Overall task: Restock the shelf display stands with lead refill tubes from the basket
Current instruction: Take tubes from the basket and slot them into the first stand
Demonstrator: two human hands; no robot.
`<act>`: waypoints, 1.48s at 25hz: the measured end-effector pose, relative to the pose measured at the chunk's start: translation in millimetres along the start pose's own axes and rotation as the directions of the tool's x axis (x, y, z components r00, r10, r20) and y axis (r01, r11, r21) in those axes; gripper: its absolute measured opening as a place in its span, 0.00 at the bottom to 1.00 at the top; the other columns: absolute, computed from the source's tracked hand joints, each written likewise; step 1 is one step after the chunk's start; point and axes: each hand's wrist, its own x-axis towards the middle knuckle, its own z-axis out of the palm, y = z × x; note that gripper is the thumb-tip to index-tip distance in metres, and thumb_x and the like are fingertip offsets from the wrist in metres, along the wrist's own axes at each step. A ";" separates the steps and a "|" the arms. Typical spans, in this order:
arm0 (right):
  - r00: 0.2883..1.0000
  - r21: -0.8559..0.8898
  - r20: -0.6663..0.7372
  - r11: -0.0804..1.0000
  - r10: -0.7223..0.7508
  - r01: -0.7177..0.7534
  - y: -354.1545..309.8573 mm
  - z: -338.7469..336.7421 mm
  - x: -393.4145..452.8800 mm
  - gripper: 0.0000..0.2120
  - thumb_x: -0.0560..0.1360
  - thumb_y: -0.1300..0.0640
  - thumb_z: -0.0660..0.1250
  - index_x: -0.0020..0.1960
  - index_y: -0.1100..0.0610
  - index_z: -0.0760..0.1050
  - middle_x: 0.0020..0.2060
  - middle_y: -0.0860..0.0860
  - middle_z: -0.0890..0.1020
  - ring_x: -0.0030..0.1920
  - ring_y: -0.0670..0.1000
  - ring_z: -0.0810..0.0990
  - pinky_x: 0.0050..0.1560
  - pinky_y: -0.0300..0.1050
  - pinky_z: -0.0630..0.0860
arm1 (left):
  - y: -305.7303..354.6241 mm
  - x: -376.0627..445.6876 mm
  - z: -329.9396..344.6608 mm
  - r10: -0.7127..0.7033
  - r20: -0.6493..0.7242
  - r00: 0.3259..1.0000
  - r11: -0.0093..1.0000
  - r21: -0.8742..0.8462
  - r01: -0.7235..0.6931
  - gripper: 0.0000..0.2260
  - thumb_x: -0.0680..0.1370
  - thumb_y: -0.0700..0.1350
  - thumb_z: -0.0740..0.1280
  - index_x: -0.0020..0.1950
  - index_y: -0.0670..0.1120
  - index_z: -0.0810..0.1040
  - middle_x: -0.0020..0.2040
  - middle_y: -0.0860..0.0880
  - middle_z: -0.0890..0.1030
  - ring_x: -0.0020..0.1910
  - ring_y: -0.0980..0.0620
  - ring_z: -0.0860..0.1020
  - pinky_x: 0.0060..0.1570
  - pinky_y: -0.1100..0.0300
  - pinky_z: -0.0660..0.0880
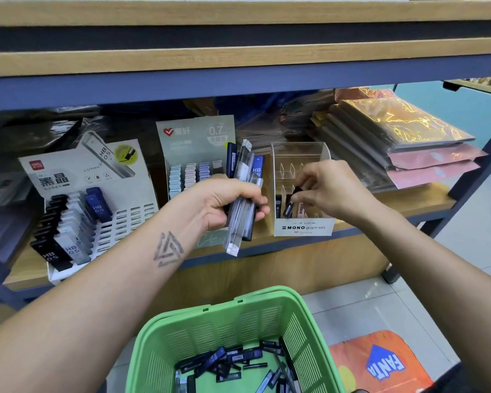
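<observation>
Head view: our left hand point(233, 205) grips a bundle of lead refill tubes point(243, 194), our right hand point(321, 188) pinches one dark tube point(291, 205) into the clear MONO stand point(301, 191). That stand looks mostly unfilled, and plenty wait in the green basket point(238, 330).

Upper shelf point(238, 61) overhangs stands; clear stand point(301, 177) seemingly open-topped.
</observation>
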 end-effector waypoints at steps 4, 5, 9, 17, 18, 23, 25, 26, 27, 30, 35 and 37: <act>0.991 -0.080 -0.118 0.995 -0.069 0.060 1.5 2.1 0.4 0.09 0.76 0.61 0.74 0.56 0.56 0.84 0.42 0.50 0.84 0.44 0.48 0.84 0.53 0.47 0.81 | 0.0 -0.6 1.6 0.000 0.005 1.000 1.000 0.008 0.000 0.06 0.75 0.28 0.66 0.44 0.38 0.76 0.39 0.40 0.83 0.33 0.47 0.84 0.36 0.57 0.83; 0.988 -0.089 -0.135 0.994 -0.079 0.067 2.0 3.6 -0.3 0.09 0.76 0.62 0.74 0.55 0.56 0.84 0.42 0.49 0.83 0.44 0.48 0.83 0.53 0.47 0.81 | 0.1 -0.7 1.7 0.001 0.008 1.000 1.000 0.008 -0.001 0.06 0.75 0.28 0.66 0.45 0.38 0.76 0.39 0.40 0.83 0.33 0.47 0.84 0.36 0.57 0.83; 0.989 -0.103 -0.114 0.991 -0.092 0.080 6.5 17.8 -4.0 0.05 0.75 0.63 0.74 0.50 0.55 0.84 0.41 0.51 0.85 0.43 0.51 0.84 0.49 0.47 0.81 | -0.1 -1.0 2.3 0.001 0.014 1.000 1.000 0.009 -0.001 0.06 0.75 0.28 0.66 0.45 0.38 0.76 0.38 0.41 0.83 0.33 0.48 0.84 0.36 0.56 0.82; 0.992 -0.397 -0.045 0.914 -0.114 0.087 14.4 42.8 -7.6 0.08 0.78 0.64 0.66 0.51 0.57 0.83 0.43 0.54 0.85 0.46 0.58 0.83 0.40 0.42 0.70 | -2.6 -0.7 1.0 0.003 0.052 0.999 1.000 -0.010 -0.002 0.06 0.76 0.27 0.65 0.45 0.38 0.76 0.39 0.41 0.83 0.33 0.48 0.84 0.37 0.57 0.82; 0.991 -0.469 -0.030 0.878 -0.128 0.099 13.9 43.5 -7.4 0.07 0.78 0.63 0.66 0.49 0.57 0.82 0.42 0.54 0.84 0.45 0.59 0.83 0.38 0.42 0.67 | -3.1 -0.1 0.4 0.004 0.063 0.998 1.000 -0.020 -0.002 0.06 0.76 0.27 0.65 0.46 0.37 0.76 0.39 0.41 0.83 0.33 0.48 0.83 0.36 0.57 0.82; 0.982 -0.202 -0.139 0.974 -0.129 0.100 0.3 38.5 -6.8 0.07 0.79 0.62 0.65 0.51 0.58 0.82 0.41 0.55 0.85 0.42 0.56 0.83 0.40 0.49 0.78 | -4.9 -0.2 -2.7 0.001 0.122 0.993 0.998 -0.055 0.006 0.08 0.76 0.27 0.63 0.50 0.37 0.77 0.43 0.40 0.83 0.33 0.48 0.81 0.33 0.60 0.81; 0.988 0.455 -0.094 0.888 0.123 -0.067 -16.7 29.7 -3.3 0.12 0.80 0.60 0.66 0.62 0.60 0.81 0.44 0.57 0.86 0.40 0.51 0.84 0.39 0.47 0.80 | -5.3 -1.5 -2.7 -0.006 0.142 0.990 0.999 -0.049 0.013 0.10 0.76 0.27 0.63 0.52 0.38 0.77 0.44 0.40 0.83 0.33 0.49 0.81 0.32 0.61 0.80; 0.981 0.675 -0.006 0.724 0.196 -0.141 -23.5 26.0 -2.2 0.14 0.81 0.58 0.67 0.64 0.61 0.78 0.46 0.58 0.85 0.40 0.50 0.83 0.36 0.44 0.79 | -5.7 -2.2 -2.2 -0.010 0.154 0.988 0.999 -0.041 0.016 0.11 0.76 0.27 0.63 0.54 0.38 0.77 0.44 0.40 0.83 0.34 0.49 0.81 0.32 0.61 0.80; 0.973 0.771 0.053 0.610 0.223 -0.182 -26.4 23.9 -0.4 0.15 0.81 0.57 0.68 0.65 0.61 0.77 0.48 0.59 0.85 0.39 0.50 0.83 0.35 0.42 0.78 | -6.3 -2.9 -1.5 -0.013 0.168 0.986 0.999 -0.028 0.018 0.13 0.76 0.27 0.62 0.57 0.38 0.76 0.44 0.39 0.83 0.34 0.49 0.81 0.32 0.62 0.80; 0.963 0.785 0.078 0.580 0.258 -0.218 -25.4 25.1 3.6 0.14 0.77 0.60 0.73 0.61 0.62 0.78 0.43 0.57 0.85 0.35 0.49 0.81 0.35 0.40 0.76 | -9.2 -4.8 0.0 -0.022 0.199 0.980 1.000 0.007 0.021 0.18 0.76 0.26 0.62 0.64 0.38 0.73 0.47 0.37 0.83 0.33 0.48 0.81 0.33 0.62 0.80; 0.953 0.819 0.012 0.544 0.302 -0.183 -30.8 23.9 8.6 0.06 0.77 0.66 0.71 0.54 0.64 0.81 0.39 0.60 0.84 0.33 0.50 0.80 0.36 0.42 0.79 | -5.8 -6.2 -5.3 0.001 0.176 0.984 1.000 -0.023 0.003 0.13 0.76 0.27 0.61 0.58 0.37 0.76 0.51 0.35 0.82 0.34 0.49 0.80 0.32 0.63 0.79; 0.943 0.824 -0.027 0.542 0.331 -0.166 -36.2 22.2 10.8 0.05 0.76 0.67 0.71 0.52 0.64 0.81 0.38 0.59 0.83 0.32 0.51 0.80 0.35 0.41 0.78 | -2.3 -8.7 -9.0 0.011 0.163 0.987 0.999 -0.050 -0.003 0.10 0.76 0.28 0.61 0.54 0.37 0.77 0.49 0.36 0.82 0.34 0.49 0.80 0.32 0.64 0.78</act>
